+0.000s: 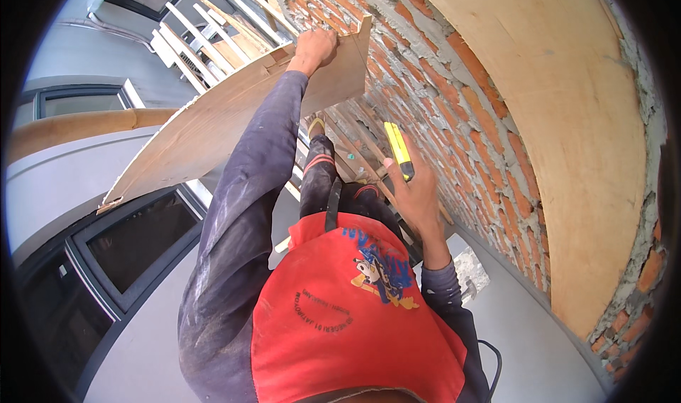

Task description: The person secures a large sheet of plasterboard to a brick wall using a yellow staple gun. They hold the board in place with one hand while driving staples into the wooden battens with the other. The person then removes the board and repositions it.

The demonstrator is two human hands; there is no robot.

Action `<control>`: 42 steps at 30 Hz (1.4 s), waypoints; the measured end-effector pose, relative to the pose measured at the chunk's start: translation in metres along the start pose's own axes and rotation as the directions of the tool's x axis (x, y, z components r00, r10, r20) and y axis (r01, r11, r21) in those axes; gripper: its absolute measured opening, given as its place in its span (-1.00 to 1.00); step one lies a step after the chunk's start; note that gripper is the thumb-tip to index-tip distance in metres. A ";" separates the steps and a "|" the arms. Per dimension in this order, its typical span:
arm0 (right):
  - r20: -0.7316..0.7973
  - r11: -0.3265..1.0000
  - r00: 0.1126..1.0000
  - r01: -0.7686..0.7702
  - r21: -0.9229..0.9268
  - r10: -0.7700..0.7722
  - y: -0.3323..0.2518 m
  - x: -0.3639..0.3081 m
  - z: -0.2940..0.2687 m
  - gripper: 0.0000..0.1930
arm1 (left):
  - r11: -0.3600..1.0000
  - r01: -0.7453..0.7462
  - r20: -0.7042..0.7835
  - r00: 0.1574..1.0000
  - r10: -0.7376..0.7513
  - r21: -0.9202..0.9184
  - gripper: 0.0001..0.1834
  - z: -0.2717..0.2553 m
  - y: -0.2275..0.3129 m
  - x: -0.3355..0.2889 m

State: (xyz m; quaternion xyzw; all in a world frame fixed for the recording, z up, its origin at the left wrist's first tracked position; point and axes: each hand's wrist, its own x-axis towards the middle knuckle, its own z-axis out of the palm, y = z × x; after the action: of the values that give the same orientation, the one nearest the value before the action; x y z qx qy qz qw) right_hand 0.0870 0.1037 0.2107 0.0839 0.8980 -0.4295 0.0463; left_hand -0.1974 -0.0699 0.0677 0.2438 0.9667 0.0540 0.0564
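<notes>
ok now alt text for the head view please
A person's left hand grips the edge of a thin brown wooden board; the right hand holds a slim yellow-and-black tool. A rough red-brick wall is on the right.

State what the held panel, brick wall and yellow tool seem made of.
Held panel: probably unpainted plywood, brown grain, splintered edge.
Brick wall: apparently clay and mortar, rough orange blocks, grey joints.
Yellow tool: likely plastic, smooth and brightly coloured.

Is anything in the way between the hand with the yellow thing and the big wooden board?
Nothing visible stands between the right hand and the right end of the wooden board. Farther left, though, the left sleeve crosses in front of the board.
</notes>
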 end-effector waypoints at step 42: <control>-0.012 0.999 1.000 0.010 0.033 -0.009 0.003 0.063 0.023 -0.40 | 0.994 -0.089 -0.046 0.995 0.087 -0.057 -0.63 0.001 0.024 -0.023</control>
State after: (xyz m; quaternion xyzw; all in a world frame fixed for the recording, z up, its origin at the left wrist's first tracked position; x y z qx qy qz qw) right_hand 0.0256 0.0943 0.1845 0.0829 0.8914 -0.4440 0.0376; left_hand -0.1664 -0.0597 0.0714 0.2831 0.9540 0.0903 0.0402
